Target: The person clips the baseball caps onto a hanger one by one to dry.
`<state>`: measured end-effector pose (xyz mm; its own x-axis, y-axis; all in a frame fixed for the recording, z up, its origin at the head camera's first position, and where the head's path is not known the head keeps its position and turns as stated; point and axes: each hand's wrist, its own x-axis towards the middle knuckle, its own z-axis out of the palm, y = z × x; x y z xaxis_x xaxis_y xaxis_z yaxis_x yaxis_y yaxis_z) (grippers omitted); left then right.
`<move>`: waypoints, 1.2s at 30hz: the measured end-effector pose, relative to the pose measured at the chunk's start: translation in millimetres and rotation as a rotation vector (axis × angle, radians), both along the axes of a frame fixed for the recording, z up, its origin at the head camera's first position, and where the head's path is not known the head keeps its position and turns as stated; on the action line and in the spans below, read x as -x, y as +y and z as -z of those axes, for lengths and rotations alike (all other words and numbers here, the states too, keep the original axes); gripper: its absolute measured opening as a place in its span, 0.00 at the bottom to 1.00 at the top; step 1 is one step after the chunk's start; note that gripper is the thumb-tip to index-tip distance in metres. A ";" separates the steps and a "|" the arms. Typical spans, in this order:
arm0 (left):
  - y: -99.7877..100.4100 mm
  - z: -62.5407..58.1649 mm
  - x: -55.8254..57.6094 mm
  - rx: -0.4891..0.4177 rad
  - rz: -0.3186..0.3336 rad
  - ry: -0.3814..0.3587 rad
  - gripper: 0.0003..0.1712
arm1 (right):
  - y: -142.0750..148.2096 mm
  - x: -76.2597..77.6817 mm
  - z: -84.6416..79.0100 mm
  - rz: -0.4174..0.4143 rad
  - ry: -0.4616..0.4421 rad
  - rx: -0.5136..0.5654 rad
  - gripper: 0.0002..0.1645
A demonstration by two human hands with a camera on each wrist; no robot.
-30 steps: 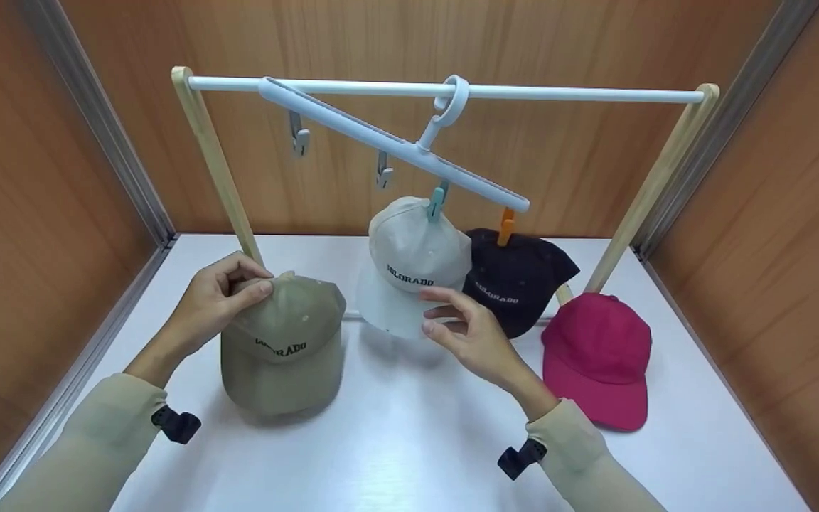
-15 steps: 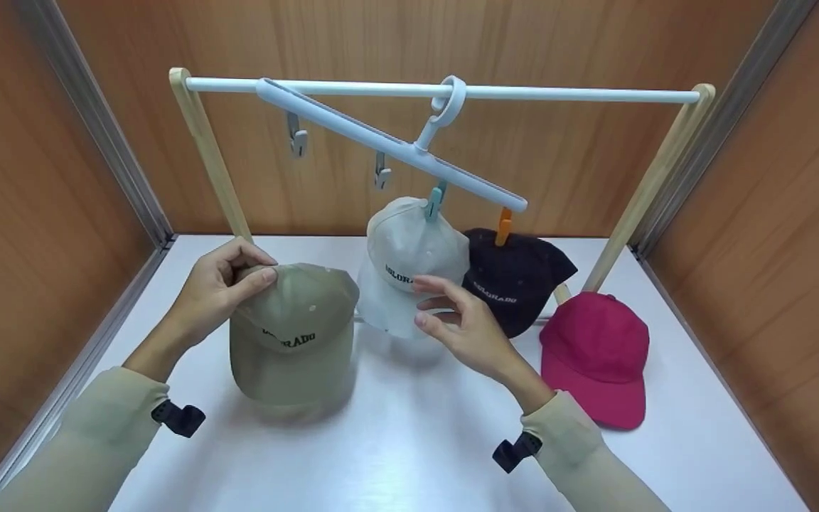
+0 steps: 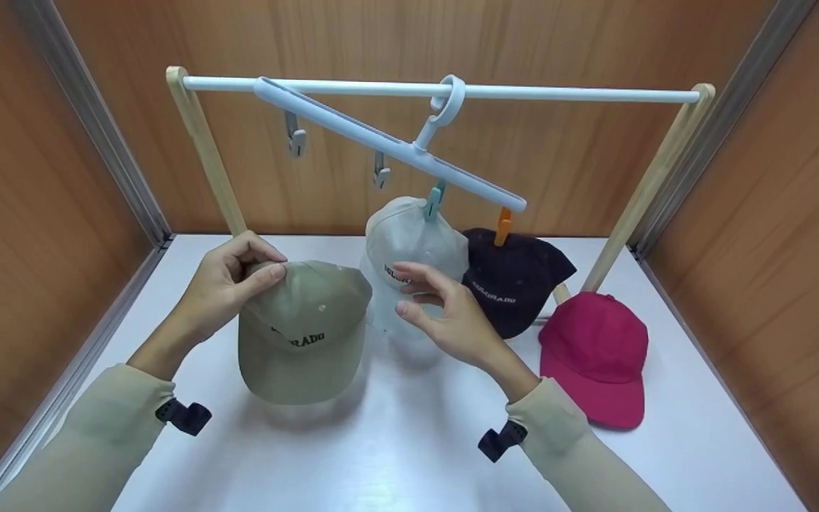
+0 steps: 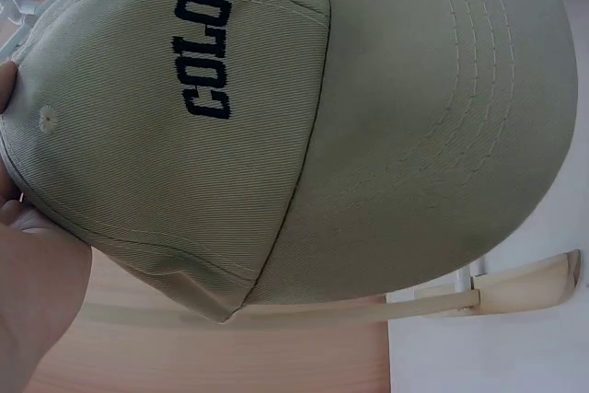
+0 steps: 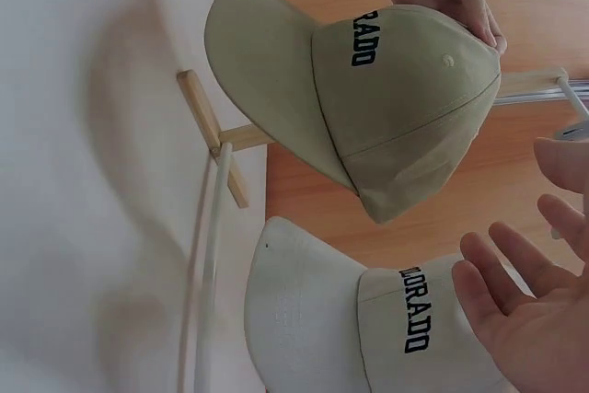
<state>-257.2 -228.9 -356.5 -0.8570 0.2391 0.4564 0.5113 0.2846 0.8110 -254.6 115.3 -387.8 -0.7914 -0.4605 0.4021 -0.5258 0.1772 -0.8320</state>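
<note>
My left hand pinches the top of an olive-khaki baseball cap between thumb and fingers. The cap hangs brim-down above the white table, its lettering partly folded out of sight in the head view. In the left wrist view the khaki cap fills most of the frame. My right hand, fingers loosely bent, holds nothing. It hovers before a white cap, covering part of that cap's lettering and brim. A teal clip grips the white cap's crown beneath a pale blue hanger.
A black cap hangs from an orange clip. Two grey clips, one at the hanger's left end and one nearer its middle, hold nothing. The white rod spans wooden posts. A crimson cap sits on the table.
My left hand has lifted the khaki cap slightly and carried it to the right. My right hand has shifted left and slightly up, its thumb and fingers spreading wider apart.
</note>
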 end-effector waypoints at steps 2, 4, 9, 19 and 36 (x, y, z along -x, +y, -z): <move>3.0 -0.7 -0.9 -0.009 0.013 0.001 0.06 | -4.3 0.5 -3.1 0.003 0.012 -0.013 0.31; 6.4 -1.3 -1.6 -0.020 0.030 0.001 0.06 | -8.3 1.2 -5.4 0.007 0.019 -0.028 0.31; 14.7 -3.4 -1.6 -0.037 0.060 -0.009 0.07 | -16.9 5.4 -9.1 0.026 0.024 -0.060 0.31; 23.3 -7.3 -0.1 -0.029 0.073 -0.036 0.07 | -33.7 16.3 -13.2 0.036 0.007 -0.100 0.29; 34.0 -7.3 5.7 -0.010 0.111 -0.002 0.07 | -39.4 21.0 -18.3 0.031 0.011 -0.046 0.15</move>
<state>-262.9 -194.9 -349.1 -0.8266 0.3282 0.4572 0.5372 0.2182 0.8147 -275.6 76.0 -369.5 -0.8013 -0.4539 0.3898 -0.5286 0.2320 -0.8166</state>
